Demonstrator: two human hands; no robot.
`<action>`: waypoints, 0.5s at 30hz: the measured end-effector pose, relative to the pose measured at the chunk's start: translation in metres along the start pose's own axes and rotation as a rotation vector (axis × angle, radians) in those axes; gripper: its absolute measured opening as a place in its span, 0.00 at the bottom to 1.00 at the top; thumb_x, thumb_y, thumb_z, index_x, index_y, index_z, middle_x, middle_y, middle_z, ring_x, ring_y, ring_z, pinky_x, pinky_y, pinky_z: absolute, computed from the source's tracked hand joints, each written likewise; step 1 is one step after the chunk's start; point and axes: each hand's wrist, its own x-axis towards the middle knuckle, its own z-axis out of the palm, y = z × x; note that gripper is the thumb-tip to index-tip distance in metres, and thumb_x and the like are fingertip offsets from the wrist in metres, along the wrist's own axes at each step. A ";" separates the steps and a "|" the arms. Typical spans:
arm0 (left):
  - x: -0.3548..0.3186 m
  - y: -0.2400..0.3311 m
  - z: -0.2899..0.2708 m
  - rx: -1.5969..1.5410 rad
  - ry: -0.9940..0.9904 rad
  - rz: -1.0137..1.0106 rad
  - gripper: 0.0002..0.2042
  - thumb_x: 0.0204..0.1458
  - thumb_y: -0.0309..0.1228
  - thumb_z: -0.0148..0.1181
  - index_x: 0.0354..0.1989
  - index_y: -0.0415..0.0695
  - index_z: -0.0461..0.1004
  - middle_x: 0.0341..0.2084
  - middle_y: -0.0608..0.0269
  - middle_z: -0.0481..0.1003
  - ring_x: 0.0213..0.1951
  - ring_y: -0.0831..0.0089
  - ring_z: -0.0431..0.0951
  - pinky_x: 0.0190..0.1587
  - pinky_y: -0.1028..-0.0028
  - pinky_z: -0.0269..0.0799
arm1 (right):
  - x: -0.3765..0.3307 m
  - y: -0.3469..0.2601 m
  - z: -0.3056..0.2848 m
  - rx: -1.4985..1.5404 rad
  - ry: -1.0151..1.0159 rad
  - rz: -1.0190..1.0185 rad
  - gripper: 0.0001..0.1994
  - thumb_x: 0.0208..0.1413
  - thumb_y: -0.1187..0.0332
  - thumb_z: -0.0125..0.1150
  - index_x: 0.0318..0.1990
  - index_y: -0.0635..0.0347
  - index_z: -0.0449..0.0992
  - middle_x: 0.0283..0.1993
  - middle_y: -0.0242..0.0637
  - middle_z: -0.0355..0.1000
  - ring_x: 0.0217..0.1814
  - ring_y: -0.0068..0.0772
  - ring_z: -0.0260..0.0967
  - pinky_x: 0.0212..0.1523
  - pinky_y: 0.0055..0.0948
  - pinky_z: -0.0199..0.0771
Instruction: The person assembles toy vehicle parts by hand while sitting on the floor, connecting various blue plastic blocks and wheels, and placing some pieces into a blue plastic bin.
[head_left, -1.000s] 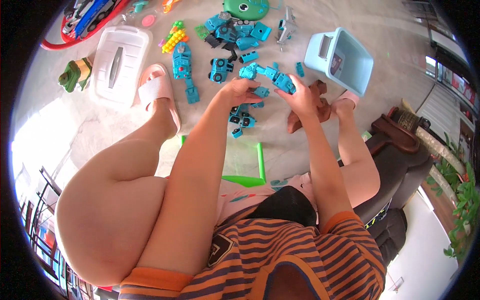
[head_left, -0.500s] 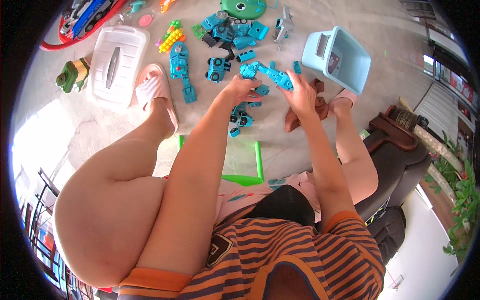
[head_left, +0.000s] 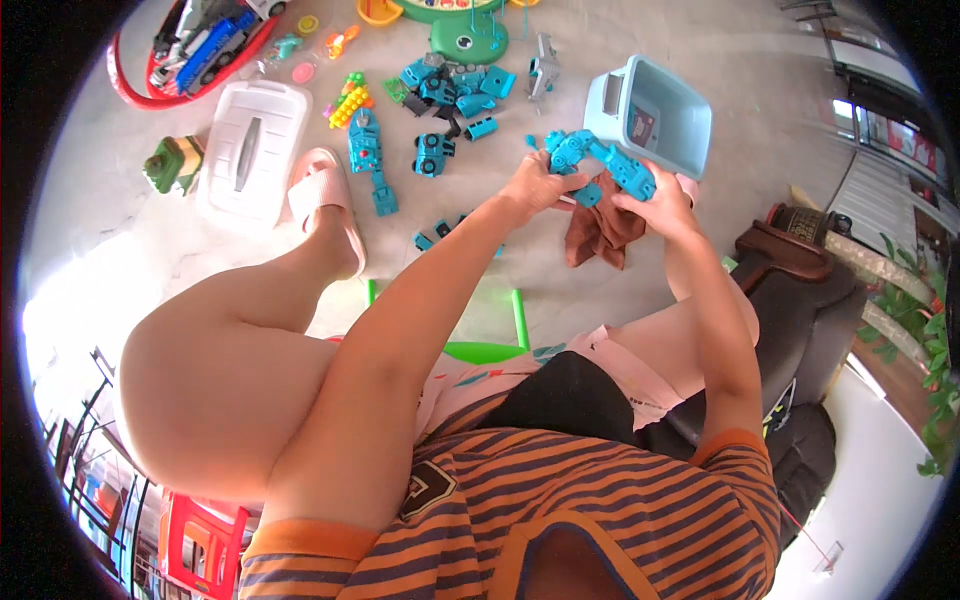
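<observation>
Between my hands is a jointed teal toy piece (head_left: 600,152), like part of a toy robot, raised above the floor. My left hand (head_left: 538,188) is closed on its left end, and my right hand (head_left: 660,203) grips its right end. Beneath it a crumpled brown cloth (head_left: 603,238) lies on the floor. A pale blue bin (head_left: 705,125) stands just beyond my right hand. Left of my left hand are a teal toy vehicle (head_left: 433,155) and a long teal toy piece (head_left: 367,150). Small teal parts (head_left: 424,242) lie near my left forearm, partly hidden by it.
A pile of teal toy parts (head_left: 440,90) lies ahead, near a green toy (head_left: 468,42) and a grey toy piece (head_left: 543,68). At left are a white lid (head_left: 225,150), a green toy (head_left: 172,166) and a red-rimmed basket (head_left: 150,100). A dark sofa (head_left: 800,310) stands right.
Both hands have moved right with the teal toy, now over the brown cloth and closer to the blue bin. The view has shifted, showing more of the far floor.
</observation>
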 end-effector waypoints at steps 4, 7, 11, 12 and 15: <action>-0.024 0.050 0.006 0.113 -0.084 0.188 0.17 0.39 0.27 0.63 0.38 0.38 0.67 0.28 0.64 0.72 0.30 0.73 0.75 0.28 0.73 0.75 | -0.005 -0.017 -0.004 0.378 0.121 -0.050 0.24 0.37 0.70 0.67 0.44 0.66 0.67 0.36 0.35 0.70 0.38 0.22 0.64 0.41 0.25 0.65; -0.050 0.098 0.007 0.273 -0.072 0.267 0.17 0.42 0.30 0.61 0.42 0.41 0.66 0.33 0.63 0.72 0.35 0.73 0.74 0.32 0.73 0.74 | 0.009 -0.036 -0.008 0.471 0.188 -0.057 0.21 0.37 0.69 0.68 0.41 0.66 0.69 0.31 0.32 0.71 0.33 0.20 0.65 0.38 0.23 0.67; -0.090 0.157 -0.002 0.349 -0.107 0.243 0.20 0.48 0.35 0.55 0.49 0.43 0.62 0.38 0.61 0.71 0.44 0.71 0.71 0.41 0.72 0.71 | 0.011 -0.071 -0.020 0.669 0.199 -0.109 0.22 0.36 0.68 0.68 0.41 0.64 0.68 0.32 0.28 0.68 0.35 0.19 0.61 0.39 0.23 0.63; -0.106 0.168 -0.001 0.338 -0.082 0.265 0.21 0.49 0.35 0.54 0.50 0.43 0.61 0.38 0.61 0.71 0.45 0.71 0.70 0.42 0.72 0.70 | 0.010 -0.078 -0.022 0.649 0.169 -0.162 0.24 0.36 0.67 0.69 0.43 0.64 0.68 0.33 0.29 0.68 0.35 0.20 0.61 0.40 0.23 0.63; -0.126 0.181 0.009 0.521 -0.121 0.251 0.22 0.50 0.36 0.53 0.52 0.43 0.59 0.39 0.57 0.71 0.41 0.70 0.72 0.39 0.71 0.72 | 0.004 -0.080 -0.026 0.626 0.193 -0.255 0.27 0.34 0.66 0.70 0.46 0.63 0.67 0.35 0.31 0.68 0.37 0.22 0.62 0.42 0.24 0.63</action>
